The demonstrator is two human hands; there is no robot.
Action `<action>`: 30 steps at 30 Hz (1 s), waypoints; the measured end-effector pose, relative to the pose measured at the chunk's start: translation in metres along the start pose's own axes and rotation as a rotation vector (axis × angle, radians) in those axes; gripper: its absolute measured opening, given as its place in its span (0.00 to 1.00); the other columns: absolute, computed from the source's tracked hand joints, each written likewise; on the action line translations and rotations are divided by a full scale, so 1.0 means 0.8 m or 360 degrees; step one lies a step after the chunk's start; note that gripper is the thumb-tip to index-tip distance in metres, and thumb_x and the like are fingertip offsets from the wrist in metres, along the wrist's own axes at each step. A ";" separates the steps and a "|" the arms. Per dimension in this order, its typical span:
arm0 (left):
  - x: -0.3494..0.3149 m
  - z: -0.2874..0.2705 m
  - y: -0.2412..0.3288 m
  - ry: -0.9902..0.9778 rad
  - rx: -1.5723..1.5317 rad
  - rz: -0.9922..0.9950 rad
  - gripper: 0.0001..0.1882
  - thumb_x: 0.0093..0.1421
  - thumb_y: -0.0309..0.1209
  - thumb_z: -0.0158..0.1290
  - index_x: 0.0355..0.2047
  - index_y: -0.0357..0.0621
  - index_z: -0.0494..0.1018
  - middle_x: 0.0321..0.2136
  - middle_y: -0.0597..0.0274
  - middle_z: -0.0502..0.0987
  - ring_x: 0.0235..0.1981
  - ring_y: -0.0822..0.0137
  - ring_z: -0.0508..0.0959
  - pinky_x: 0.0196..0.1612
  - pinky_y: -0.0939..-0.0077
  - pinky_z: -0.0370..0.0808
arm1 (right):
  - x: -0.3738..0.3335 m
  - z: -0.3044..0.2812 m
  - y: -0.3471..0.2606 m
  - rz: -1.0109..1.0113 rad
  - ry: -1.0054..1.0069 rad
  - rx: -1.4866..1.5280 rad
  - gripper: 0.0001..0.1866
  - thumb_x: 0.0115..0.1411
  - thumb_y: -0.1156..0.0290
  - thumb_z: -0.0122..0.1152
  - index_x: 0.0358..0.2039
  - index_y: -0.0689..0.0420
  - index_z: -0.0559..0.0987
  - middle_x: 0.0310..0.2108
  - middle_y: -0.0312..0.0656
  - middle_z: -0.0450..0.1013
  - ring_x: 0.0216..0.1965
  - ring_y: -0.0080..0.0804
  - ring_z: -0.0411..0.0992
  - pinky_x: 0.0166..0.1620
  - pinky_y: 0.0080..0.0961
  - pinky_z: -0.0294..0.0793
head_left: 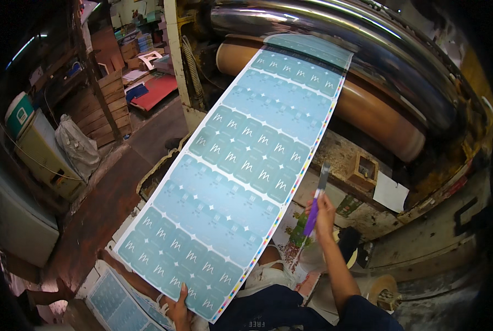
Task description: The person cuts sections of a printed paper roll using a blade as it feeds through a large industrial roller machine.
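Note:
A long printed sheet (219, 176) in pale blue and teal, with repeated white script marks and a strip of colour patches along one edge, runs from the machine's rollers down toward me. My left hand (183, 311) grips its near edge, the thumb on top and the other fingers out of sight beneath. Beside the sheet's right edge, my right hand (322, 212) is closed around a utility knife (311, 218) with a purple handle. Its grey blade end points up toward the rollers and stands apart from the sheet.
Above are a shiny metal roller (313, 22) and a brown roller (379, 116). A small wooden box (362, 171) and a white paper (390, 192) rest on the machine ledge. Similar printed sheets (117, 300) lie at lower left. A grey cabinet (53, 154) stands at left.

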State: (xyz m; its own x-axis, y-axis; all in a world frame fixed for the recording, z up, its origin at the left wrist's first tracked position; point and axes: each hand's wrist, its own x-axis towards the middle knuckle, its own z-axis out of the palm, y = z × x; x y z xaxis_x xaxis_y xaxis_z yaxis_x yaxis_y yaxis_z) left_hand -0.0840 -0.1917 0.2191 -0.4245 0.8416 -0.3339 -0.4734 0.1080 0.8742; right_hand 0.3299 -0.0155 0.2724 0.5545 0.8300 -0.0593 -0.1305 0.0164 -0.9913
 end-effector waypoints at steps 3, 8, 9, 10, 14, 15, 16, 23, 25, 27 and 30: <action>0.003 -0.026 -0.003 0.0089 0.0068 -0.0078 0.31 0.56 0.22 0.58 0.58 0.37 0.58 0.48 0.51 0.72 0.45 0.59 0.75 0.47 0.67 0.75 | 0.069 -0.022 -0.056 -0.0307 0.0003 -0.0299 0.18 0.68 0.58 0.48 0.45 0.60 0.75 0.22 0.36 0.72 0.17 0.18 0.66 0.20 0.17 0.66; 0.020 -0.034 0.014 0.0024 0.0109 -0.0128 0.34 0.56 0.22 0.58 0.60 0.40 0.55 0.49 0.49 0.71 0.47 0.57 0.75 0.48 0.63 0.75 | 0.197 -0.030 -0.119 -0.0529 -0.0001 -0.0430 0.19 0.66 0.58 0.53 0.47 0.61 0.76 0.23 0.38 0.74 0.15 0.17 0.65 0.18 0.16 0.64; 0.024 -0.049 0.006 0.0005 0.0081 -0.0120 0.35 0.55 0.22 0.58 0.60 0.40 0.54 0.49 0.49 0.70 0.47 0.57 0.75 0.47 0.63 0.75 | 0.214 -0.029 -0.123 -0.0537 -0.0004 -0.0427 0.19 0.66 0.58 0.53 0.47 0.61 0.76 0.23 0.38 0.74 0.15 0.17 0.65 0.18 0.16 0.64; 0.026 -0.062 0.000 0.0015 0.0079 -0.0110 0.35 0.55 0.22 0.58 0.60 0.40 0.54 0.49 0.49 0.70 0.47 0.57 0.75 0.47 0.63 0.75 | 0.227 -0.023 -0.123 -0.0533 -0.0107 -0.0449 0.19 0.66 0.59 0.53 0.46 0.62 0.76 0.23 0.38 0.74 0.16 0.17 0.65 0.19 0.16 0.65; 0.024 -0.096 -0.019 0.0149 0.0200 -0.0216 0.35 0.55 0.21 0.58 0.61 0.40 0.54 0.49 0.49 0.70 0.47 0.56 0.75 0.47 0.62 0.75 | 0.264 -0.015 -0.109 -0.0478 -0.0300 -0.0590 0.18 0.65 0.60 0.53 0.45 0.63 0.77 0.25 0.39 0.75 0.17 0.17 0.67 0.21 0.16 0.66; 0.024 -0.102 -0.024 0.0179 0.0213 -0.0248 0.35 0.55 0.21 0.58 0.61 0.40 0.54 0.49 0.50 0.70 0.46 0.56 0.74 0.47 0.62 0.75 | 0.269 -0.016 -0.101 -0.0495 -0.0265 -0.0545 0.18 0.65 0.61 0.53 0.45 0.63 0.77 0.25 0.40 0.75 0.17 0.18 0.67 0.21 0.16 0.67; 0.026 -0.108 -0.029 0.0181 0.0207 -0.0245 0.35 0.55 0.21 0.58 0.61 0.40 0.54 0.49 0.50 0.70 0.46 0.56 0.74 0.47 0.62 0.75 | 0.277 -0.017 -0.086 -0.0500 -0.0270 -0.0545 0.18 0.65 0.61 0.53 0.45 0.63 0.77 0.25 0.40 0.75 0.17 0.18 0.67 0.21 0.16 0.67; 0.017 -0.126 -0.028 0.0154 0.0136 -0.0230 0.37 0.54 0.21 0.58 0.62 0.42 0.53 0.50 0.51 0.70 0.48 0.55 0.74 0.48 0.60 0.74 | 0.250 -0.009 -0.056 -0.0417 -0.0482 -0.0551 0.14 0.64 0.62 0.55 0.40 0.61 0.76 0.20 0.36 0.73 0.18 0.20 0.69 0.22 0.20 0.69; 0.016 -0.141 -0.033 0.0187 0.0147 -0.0254 0.37 0.54 0.21 0.58 0.62 0.42 0.54 0.50 0.50 0.70 0.48 0.55 0.74 0.49 0.60 0.74 | 0.252 -0.009 -0.061 -0.1179 0.0108 -0.1008 0.13 0.59 0.69 0.61 0.45 0.57 0.77 0.27 0.38 0.73 0.21 0.27 0.71 0.26 0.25 0.71; 0.014 -0.159 -0.040 0.0194 0.0168 -0.0221 0.36 0.54 0.21 0.58 0.61 0.41 0.54 0.50 0.50 0.70 0.48 0.54 0.74 0.49 0.59 0.74 | 0.254 -0.006 -0.077 -0.1588 0.0238 -0.1289 0.19 0.55 0.73 0.63 0.49 0.51 0.76 0.34 0.40 0.72 0.23 0.32 0.71 0.29 0.29 0.71; 0.011 -0.148 -0.032 0.0283 0.0173 -0.0298 0.35 0.54 0.21 0.58 0.60 0.41 0.55 0.49 0.51 0.70 0.48 0.55 0.74 0.49 0.59 0.74 | 0.272 -0.010 -0.085 -0.1859 0.0204 -0.1663 0.39 0.44 0.84 0.65 0.57 0.38 0.72 0.52 0.43 0.66 0.29 0.42 0.73 0.36 0.36 0.75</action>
State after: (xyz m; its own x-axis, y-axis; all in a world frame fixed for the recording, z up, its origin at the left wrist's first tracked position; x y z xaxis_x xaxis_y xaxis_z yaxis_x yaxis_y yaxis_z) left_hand -0.1672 -0.2500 0.1520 -0.4710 0.6966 -0.5413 -0.4748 0.3170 0.8210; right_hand 0.4661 0.1595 0.3263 0.0092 0.5829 0.8125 0.9771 0.1673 -0.1311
